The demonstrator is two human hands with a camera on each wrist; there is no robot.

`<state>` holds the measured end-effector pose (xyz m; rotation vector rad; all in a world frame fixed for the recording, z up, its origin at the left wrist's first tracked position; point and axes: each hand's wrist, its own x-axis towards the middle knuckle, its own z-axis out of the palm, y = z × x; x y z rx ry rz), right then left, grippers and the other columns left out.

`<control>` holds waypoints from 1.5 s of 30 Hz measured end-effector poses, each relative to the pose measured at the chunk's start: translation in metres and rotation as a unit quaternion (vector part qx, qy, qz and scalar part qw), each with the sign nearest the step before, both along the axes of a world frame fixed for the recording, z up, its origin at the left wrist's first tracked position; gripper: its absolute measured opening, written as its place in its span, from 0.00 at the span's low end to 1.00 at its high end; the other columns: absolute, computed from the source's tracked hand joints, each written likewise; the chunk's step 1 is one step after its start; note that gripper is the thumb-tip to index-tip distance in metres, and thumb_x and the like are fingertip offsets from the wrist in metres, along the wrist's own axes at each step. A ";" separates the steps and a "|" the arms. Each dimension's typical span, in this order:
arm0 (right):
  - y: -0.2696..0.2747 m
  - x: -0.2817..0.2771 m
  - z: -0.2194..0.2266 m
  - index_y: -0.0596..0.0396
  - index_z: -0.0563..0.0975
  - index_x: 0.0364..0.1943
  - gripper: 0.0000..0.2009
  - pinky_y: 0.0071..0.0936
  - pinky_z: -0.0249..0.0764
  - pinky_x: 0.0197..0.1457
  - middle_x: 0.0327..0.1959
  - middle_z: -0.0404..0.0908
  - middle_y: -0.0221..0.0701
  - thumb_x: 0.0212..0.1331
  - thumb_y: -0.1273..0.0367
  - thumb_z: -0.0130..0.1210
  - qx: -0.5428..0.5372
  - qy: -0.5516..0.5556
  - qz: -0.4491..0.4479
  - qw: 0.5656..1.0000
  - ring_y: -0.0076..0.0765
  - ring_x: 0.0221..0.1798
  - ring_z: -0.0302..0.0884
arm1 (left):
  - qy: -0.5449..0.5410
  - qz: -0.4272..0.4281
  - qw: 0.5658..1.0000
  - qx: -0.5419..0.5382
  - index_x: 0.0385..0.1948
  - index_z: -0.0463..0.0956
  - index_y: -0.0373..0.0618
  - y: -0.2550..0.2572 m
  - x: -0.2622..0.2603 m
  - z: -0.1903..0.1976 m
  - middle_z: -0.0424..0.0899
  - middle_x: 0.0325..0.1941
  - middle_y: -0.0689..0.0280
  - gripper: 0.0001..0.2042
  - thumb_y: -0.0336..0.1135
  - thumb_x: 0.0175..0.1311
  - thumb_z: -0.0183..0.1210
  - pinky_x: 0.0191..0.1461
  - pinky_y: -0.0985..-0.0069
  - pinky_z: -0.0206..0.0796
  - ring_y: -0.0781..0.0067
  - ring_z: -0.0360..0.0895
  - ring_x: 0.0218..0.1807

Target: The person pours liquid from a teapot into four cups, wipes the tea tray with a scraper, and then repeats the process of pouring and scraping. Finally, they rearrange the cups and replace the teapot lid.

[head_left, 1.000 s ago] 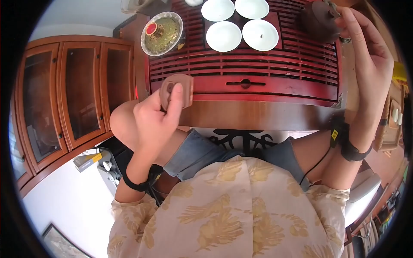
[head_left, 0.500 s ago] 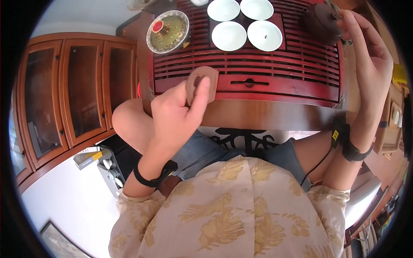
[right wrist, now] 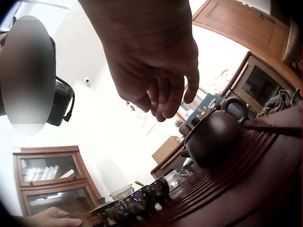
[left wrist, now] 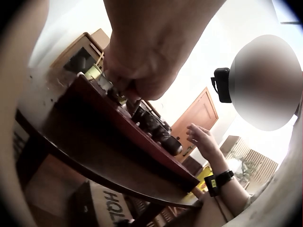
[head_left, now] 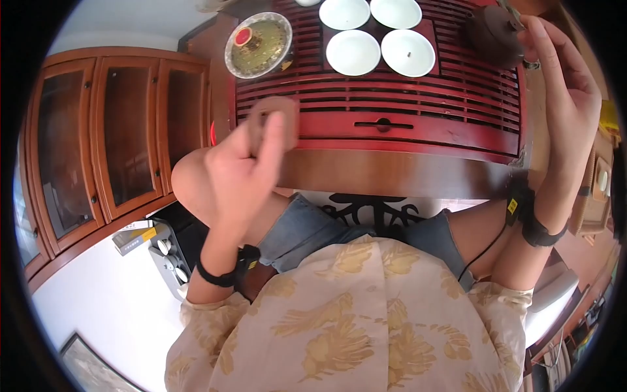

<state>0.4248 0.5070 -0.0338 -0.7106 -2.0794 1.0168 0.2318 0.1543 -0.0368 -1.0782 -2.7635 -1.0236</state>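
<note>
My left hand (head_left: 241, 173) pinches a flat brown piece (head_left: 287, 124), thumb on its face, in front of the slatted red tray (head_left: 382, 140); both are blurred. In the left wrist view the left hand (left wrist: 142, 64) hides what it grips. My right hand (head_left: 571, 98) is beside the dark brown teapot (head_left: 493, 36). The right wrist view has that hand (right wrist: 154, 71) hanging above the teapot (right wrist: 215, 139), fingers loosely bent, holding nothing and apart from the pot. White cups (head_left: 353, 52) stand on the tray, one with a dark speck inside.
A patterned lidded bowl (head_left: 258, 46) with a red knob stands at the tray's left. The brown table edge (head_left: 392, 173) runs along the tray's front. Glass-doored cabinets (head_left: 117, 130) are at the left, and a woven tray (head_left: 595, 189) lies at the far right.
My left hand moved right with the brown piece, then back left. The right hand stayed beside the teapot. In the head view the tray and cups have shifted slightly right.
</note>
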 end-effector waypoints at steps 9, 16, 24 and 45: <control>-0.010 -0.004 0.000 0.63 0.88 0.61 0.15 0.19 0.77 0.60 0.53 0.93 0.32 0.80 0.68 0.64 -0.009 0.026 -0.046 0.999 0.20 0.51 0.83 | 0.018 0.069 0.993 -0.089 0.42 0.92 0.40 -0.038 -0.027 -0.015 0.94 0.31 0.60 0.12 0.40 0.77 0.70 0.38 0.74 0.76 0.77 0.90 0.31; -0.006 -0.002 0.000 0.63 0.88 0.61 0.15 0.18 0.77 0.60 0.52 0.93 0.32 0.80 0.68 0.63 0.009 0.018 -0.032 0.999 0.19 0.51 0.82 | -0.086 0.130 0.987 0.036 0.39 0.91 0.38 -0.070 -0.059 -0.015 0.89 0.26 0.74 0.15 0.43 0.80 0.69 0.32 0.76 0.69 0.83 0.81 0.26; -0.004 0.001 0.002 0.61 0.88 0.63 0.15 0.19 0.77 0.60 0.53 0.92 0.31 0.80 0.69 0.63 0.021 -0.002 -0.011 1.000 0.20 0.52 0.82 | -0.126 0.127 0.981 0.075 0.41 0.90 0.35 -0.062 -0.080 -0.009 0.85 0.30 0.75 0.18 0.45 0.81 0.68 0.38 0.83 0.66 0.90 0.72 0.33; -0.007 0.001 0.001 0.61 0.88 0.62 0.15 0.21 0.79 0.62 0.52 0.92 0.31 0.81 0.67 0.63 0.037 -0.016 -0.027 0.999 0.20 0.51 0.83 | 0.022 0.072 0.996 -0.046 0.39 0.87 0.34 -0.040 -0.084 -0.001 0.83 0.22 0.62 0.15 0.40 0.79 0.68 0.36 0.74 0.70 0.80 0.69 0.27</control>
